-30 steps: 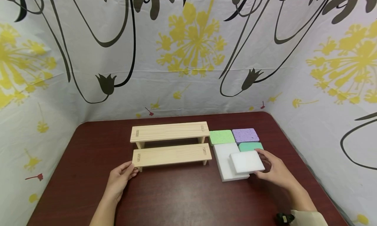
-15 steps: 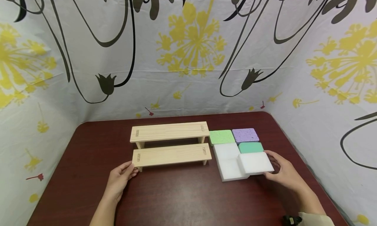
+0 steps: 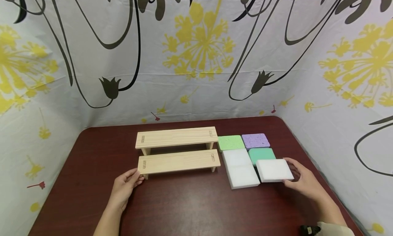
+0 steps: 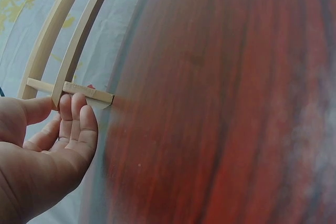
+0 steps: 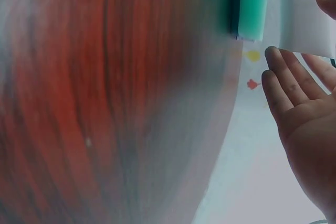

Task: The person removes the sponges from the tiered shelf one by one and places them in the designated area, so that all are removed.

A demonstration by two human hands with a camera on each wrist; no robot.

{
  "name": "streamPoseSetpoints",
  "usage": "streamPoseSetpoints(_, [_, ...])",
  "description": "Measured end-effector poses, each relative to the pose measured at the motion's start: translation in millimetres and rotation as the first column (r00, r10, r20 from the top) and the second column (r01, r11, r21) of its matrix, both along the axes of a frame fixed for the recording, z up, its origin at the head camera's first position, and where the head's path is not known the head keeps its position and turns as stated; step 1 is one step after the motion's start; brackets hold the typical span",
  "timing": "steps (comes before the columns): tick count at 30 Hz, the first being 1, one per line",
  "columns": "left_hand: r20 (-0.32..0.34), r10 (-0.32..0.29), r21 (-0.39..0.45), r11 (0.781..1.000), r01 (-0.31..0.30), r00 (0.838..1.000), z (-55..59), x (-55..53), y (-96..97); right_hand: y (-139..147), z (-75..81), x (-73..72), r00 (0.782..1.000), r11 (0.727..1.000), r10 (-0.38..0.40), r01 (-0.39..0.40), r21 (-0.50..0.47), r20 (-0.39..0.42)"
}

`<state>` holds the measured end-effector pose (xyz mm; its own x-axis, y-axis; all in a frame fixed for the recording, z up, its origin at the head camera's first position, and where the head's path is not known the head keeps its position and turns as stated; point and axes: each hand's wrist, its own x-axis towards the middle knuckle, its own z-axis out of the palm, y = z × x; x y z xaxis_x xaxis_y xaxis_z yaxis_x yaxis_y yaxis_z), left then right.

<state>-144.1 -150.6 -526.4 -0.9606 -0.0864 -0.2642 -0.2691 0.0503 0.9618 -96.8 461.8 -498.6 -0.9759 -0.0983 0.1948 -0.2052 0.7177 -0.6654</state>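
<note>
My right hand (image 3: 304, 179) holds a white foam sponge (image 3: 274, 170) by its right end, thumb at the near side and fingers at the far side. In the right wrist view the sponge (image 5: 307, 17) shows between thumb and fingers. It sits just in front of a teal sponge (image 3: 261, 154), to the right of two white sponges (image 3: 243, 177) lying end to end. My left hand (image 3: 124, 186) pinches the front left corner of a two-step wooden rack (image 3: 179, 162). Up close, the thumb and fingers grip the end of the rack's lower board (image 4: 79, 51).
Behind the white sponges lie a light green sponge (image 3: 231, 142) and a purple sponge (image 3: 256, 140). The rack stands left of the sponges on a dark red wooden table (image 3: 184, 208). Patterned cloth (image 3: 196, 92) hangs around the back and sides.
My right hand has moved the held white sponge to the right, from over the white sponges to beside them, in front of the teal one. The left hand keeps its grip on the rack.
</note>
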Motion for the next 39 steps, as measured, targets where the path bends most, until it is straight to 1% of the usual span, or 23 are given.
streamPoseSetpoints(5, [0.002,-0.002,-0.005,1.000,0.002,1.000,0.7,-0.3,0.3,6,-1.8,1.0,1.000,1.000,-0.017,0.016,0.017,0.018])
streamPoseSetpoints(11, [0.004,-0.007,-0.015,1.000,0.007,1.000,1.5,-0.6,0.8,8,-6.7,1.3,0.997,0.999,-0.034,0.032,0.033,0.065])
streamPoseSetpoints(17, [0.007,-0.007,-0.017,1.000,0.007,1.000,1.5,-0.2,0.8,7,-10.2,-2.9,0.994,0.998,-0.018,0.012,0.058,0.109])
streamPoseSetpoints(24, [0.014,-0.008,-0.019,1.000,0.008,1.000,1.9,0.2,0.6,3,-12.8,-7.2,0.985,0.991,-0.020,-0.003,0.134,0.171])
streamPoseSetpoints(30, [0.017,-0.001,0.004,1.000,0.001,1.000,2.1,0.2,1.2,4,-16.3,-9.3,0.987,0.988,-0.014,-0.011,0.154,0.162])
streamPoseSetpoints(34, [0.022,0.009,0.033,0.999,-0.010,1.000,2.4,0.7,2.1,4,-16.1,-7.7,0.988,0.986,-0.019,-0.007,0.169,0.152])
streamPoseSetpoints(36, [0.024,0.013,0.042,0.999,-0.014,1.000,2.3,0.7,2.2,4,-15.2,-6.6,0.989,0.986,-0.030,0.005,0.169,0.143])
streamPoseSetpoints(39, [0.023,0.015,0.044,0.999,-0.016,1.000,2.2,0.7,2.5,3,-13.1,-5.0,0.991,0.986,-0.064,0.045,0.163,0.115])
